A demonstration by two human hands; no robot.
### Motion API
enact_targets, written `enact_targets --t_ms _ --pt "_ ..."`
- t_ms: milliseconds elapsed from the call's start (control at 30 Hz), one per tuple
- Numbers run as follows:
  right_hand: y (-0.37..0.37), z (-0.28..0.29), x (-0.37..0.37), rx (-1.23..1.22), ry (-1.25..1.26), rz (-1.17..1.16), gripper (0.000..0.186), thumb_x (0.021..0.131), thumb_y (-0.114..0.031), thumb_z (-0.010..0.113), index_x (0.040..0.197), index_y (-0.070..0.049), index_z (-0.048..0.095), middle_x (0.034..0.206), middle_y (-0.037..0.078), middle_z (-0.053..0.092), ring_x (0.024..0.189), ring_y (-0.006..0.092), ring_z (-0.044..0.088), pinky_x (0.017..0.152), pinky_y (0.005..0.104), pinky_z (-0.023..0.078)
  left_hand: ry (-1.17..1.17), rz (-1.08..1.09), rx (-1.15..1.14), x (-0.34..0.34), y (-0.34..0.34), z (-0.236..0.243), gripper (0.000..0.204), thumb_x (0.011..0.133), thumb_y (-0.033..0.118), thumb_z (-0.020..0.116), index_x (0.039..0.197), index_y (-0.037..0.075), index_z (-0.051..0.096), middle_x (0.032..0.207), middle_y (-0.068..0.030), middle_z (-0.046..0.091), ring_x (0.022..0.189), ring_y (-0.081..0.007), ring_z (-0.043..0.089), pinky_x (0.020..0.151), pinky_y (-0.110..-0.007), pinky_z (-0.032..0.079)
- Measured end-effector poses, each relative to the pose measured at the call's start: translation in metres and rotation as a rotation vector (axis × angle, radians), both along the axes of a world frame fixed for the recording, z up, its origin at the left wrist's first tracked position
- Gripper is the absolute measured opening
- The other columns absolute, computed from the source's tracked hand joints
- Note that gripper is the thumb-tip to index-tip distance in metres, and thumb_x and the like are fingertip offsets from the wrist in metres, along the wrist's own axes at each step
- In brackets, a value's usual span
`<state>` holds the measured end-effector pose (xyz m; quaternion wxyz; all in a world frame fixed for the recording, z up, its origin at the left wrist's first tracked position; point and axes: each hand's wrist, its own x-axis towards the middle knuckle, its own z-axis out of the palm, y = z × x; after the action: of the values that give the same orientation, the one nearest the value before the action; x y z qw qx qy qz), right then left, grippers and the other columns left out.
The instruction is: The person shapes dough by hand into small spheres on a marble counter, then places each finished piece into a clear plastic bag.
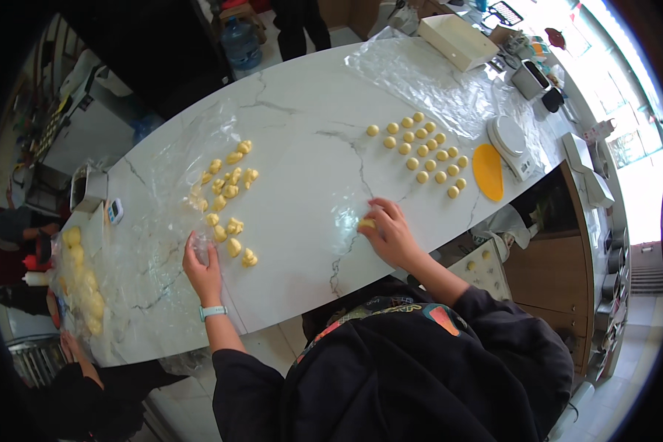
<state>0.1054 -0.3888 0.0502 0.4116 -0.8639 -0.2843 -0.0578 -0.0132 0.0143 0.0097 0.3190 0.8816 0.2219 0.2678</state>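
Observation:
My right hand [389, 236] curls its fingers round a yellow piece of dough [366, 222] on the white marbled table. To the left, my left hand [202, 269], with a pale watch on its wrist, has thumb and fingers apart. It is at the edge of a clear plastic sheet [173, 214], just beside rough lumps of yellow dough [233, 247]. Several more uneven lumps [230, 190] lie farther off, some at the sheet. Beyond my right hand, smooth round dough balls [418, 149] sit in loose rows.
An orange dough scraper [488, 173] and a white scale [510, 144] stand right of the balls. Plastic film [427, 81] and a cream box [458, 43] lie at the far right. Leftward are a timer [115, 211], larger covered dough pieces [85, 283] and another person's hand [72, 348].

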Motion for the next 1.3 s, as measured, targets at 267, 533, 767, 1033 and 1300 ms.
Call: enact_targets --t_ms 267,533,767,1033,1300 --pt "-0.005 -0.015 0.004 0.043 0.171 0.511 0.035 0.079 0.012 0.050 0.108 -0.006 0.059 0.118 0.015 0.059 0.116 0.0318 0.054 0.103 0.0434 0.041 -0.004 -0.009 0.045 -0.001 0.005 -0.001 0.047 0.090 0.018 0.064 0.134 0.003 0.053 0.131 -0.0198 0.058 0.119 -0.0371 0.055 0.101 -0.044 0.043" --pt "0.034 -0.002 0.032 0.129 0.259 0.281 0.023 0.081 0.011 0.050 0.094 -0.005 0.061 0.095 0.013 0.060 0.104 0.0346 0.055 0.092 0.0405 0.044 0.010 -0.006 -0.007 0.004 -0.005 0.004 0.048 0.090 0.017 0.063 0.134 0.003 0.052 0.132 -0.0196 0.057 0.120 -0.0369 0.054 0.103 -0.044 0.042" --pt "-0.002 -0.001 0.029 0.154 0.302 0.042 0.017 0.085 0.007 0.050 0.091 -0.005 0.060 0.090 0.011 0.059 0.097 0.0333 0.055 0.089 0.0405 0.043 0.020 -0.003 0.028 0.004 -0.002 0.006 0.048 0.090 0.016 0.063 0.134 0.003 0.052 0.131 -0.0199 0.057 0.120 -0.0377 0.054 0.103 -0.045 0.042" --pt "0.009 -0.009 0.009 0.090 0.256 0.363 0.031 0.076 0.014 0.046 0.095 -0.007 0.059 0.094 0.012 0.060 0.099 0.0345 0.055 0.088 0.0406 0.044 0.026 0.020 0.048 -0.001 -0.004 0.005 0.048 0.090 0.018 0.063 0.134 0.003 0.052 0.131 -0.0200 0.057 0.119 -0.0380 0.054 0.102 -0.045 0.041" --pt "0.036 -0.007 0.043 0.192 0.188 0.076 0.030 0.077 0.014 0.046 0.094 -0.006 0.059 0.097 0.012 0.058 0.099 0.0336 0.055 0.087 0.0413 0.044 0.031 0.010 0.033 0.005 -0.006 0.003 0.047 0.091 0.020 0.063 0.133 0.003 0.053 0.131 -0.0196 0.057 0.120 -0.0368 0.053 0.103 -0.045 0.041"
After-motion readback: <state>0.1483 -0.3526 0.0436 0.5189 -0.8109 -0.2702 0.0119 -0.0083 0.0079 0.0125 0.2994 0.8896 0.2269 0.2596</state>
